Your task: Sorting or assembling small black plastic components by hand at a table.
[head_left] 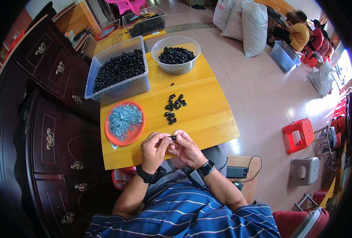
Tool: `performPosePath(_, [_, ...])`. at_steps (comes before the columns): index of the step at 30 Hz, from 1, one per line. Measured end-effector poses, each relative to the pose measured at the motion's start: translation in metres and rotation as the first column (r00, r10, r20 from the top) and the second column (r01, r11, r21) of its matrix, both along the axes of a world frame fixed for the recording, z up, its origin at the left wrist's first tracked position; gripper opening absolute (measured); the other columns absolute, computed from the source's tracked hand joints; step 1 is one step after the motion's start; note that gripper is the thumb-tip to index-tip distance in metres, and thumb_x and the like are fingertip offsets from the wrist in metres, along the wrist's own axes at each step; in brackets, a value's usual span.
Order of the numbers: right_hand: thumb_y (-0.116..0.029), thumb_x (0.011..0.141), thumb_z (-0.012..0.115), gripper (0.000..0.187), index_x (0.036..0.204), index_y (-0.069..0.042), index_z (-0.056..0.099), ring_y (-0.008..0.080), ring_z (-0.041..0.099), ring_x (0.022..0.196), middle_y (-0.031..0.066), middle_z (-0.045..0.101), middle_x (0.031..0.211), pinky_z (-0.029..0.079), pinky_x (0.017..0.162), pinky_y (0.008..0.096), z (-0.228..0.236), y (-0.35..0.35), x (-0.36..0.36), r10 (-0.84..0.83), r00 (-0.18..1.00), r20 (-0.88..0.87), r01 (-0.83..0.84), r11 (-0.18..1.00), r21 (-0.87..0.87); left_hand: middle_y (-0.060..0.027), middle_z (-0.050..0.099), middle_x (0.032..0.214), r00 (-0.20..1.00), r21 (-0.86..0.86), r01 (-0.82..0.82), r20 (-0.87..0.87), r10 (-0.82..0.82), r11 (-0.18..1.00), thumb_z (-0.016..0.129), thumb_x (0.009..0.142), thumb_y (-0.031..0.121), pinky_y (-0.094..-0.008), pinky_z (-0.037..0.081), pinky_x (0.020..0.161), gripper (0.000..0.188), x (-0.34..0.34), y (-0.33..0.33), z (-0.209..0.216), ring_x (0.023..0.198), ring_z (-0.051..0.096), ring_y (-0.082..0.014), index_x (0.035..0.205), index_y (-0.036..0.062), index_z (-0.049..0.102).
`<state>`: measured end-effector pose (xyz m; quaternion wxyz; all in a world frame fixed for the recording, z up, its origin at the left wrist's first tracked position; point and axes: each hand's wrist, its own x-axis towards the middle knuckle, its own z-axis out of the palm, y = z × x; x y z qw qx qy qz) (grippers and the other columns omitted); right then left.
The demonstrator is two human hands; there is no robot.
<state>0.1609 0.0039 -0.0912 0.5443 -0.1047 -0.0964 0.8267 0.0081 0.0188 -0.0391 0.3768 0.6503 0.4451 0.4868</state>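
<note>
My left hand (151, 152) and my right hand (188, 152) meet over the table's near edge. Between their fingertips they pinch a small black round part (173, 138); what kind it is, and any second piece hidden by the fingers, I cannot make out. Beyond my hands lies a loose group of similar black ring-like parts (171, 115) on the yellow wooden table (201, 119). To the left of them is an orange-red plate (143, 126) heaped with tiny shiny bluish-silver pieces (123, 118), too fine to name.
At the back stand a clear bin (122, 88) and a clear round bowl (176, 70), both holding black parts. Dark wooden drawers (51, 137) flank the left. A red stool (298, 135) and grey stool (304, 171) stand on the right. White sacks (253, 29) and seated people (299, 33) are farther off.
</note>
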Motion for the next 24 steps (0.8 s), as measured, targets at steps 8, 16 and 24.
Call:
performPosePath(8, [-0.014, 0.101, 0.059, 0.020, 0.120, -0.009, 0.055, 0.0138, 0.065, 0.086, 0.0038, 0.063, 0.099, 0.057, 0.082, 0.0295, 0.003, -0.002, 0.003, 0.007, 0.996, 0.090, -0.008, 1.000, 0.019, -0.0100, 0.067, 0.085, 0.993, 0.124, 0.016, -0.117, -0.002, 0.992, 0.072, 0.090, 0.006, -0.0284, 0.052, 0.065, 0.009, -0.005, 0.002, 0.006, 0.072, 0.066, -0.0187, 0.094, -0.0016, 0.069])
performPosePath(16, [-0.015, 0.100, 0.062, 0.021, 0.119, -0.007, 0.060, 0.0127, 0.066, 0.088, 0.0031, 0.067, 0.103, 0.056, 0.085, 0.0295, -0.006, -0.005, 0.004, -0.047, 0.983, 0.177, 0.040, 0.998, 0.038, -0.0092, 0.067, 0.084, 0.986, 0.172, 0.038, -0.166, -0.009, 0.984, 0.074, 0.087, 0.006, -0.0300, 0.052, 0.064, 0.010, -0.006, -0.002, 0.007, 0.072, 0.065, -0.0192, 0.093, -0.0004, 0.070])
performPosePath(24, [-0.014, 0.099, 0.063, 0.024, 0.122, -0.005, 0.064, 0.0108, 0.067, 0.086, 0.0033, 0.069, 0.101, 0.057, 0.082, 0.0272, -0.005, -0.007, 0.003, -0.060, 0.979, 0.193, 0.061, 0.998, 0.000, -0.0102, 0.068, 0.085, 0.974, 0.306, 0.069, -0.227, 0.002, 0.950, 0.078, 0.082, 0.004, -0.0315, 0.053, 0.065, 0.014, -0.008, -0.002, 0.006, 0.074, 0.067, -0.0237, 0.094, 0.0020, 0.071])
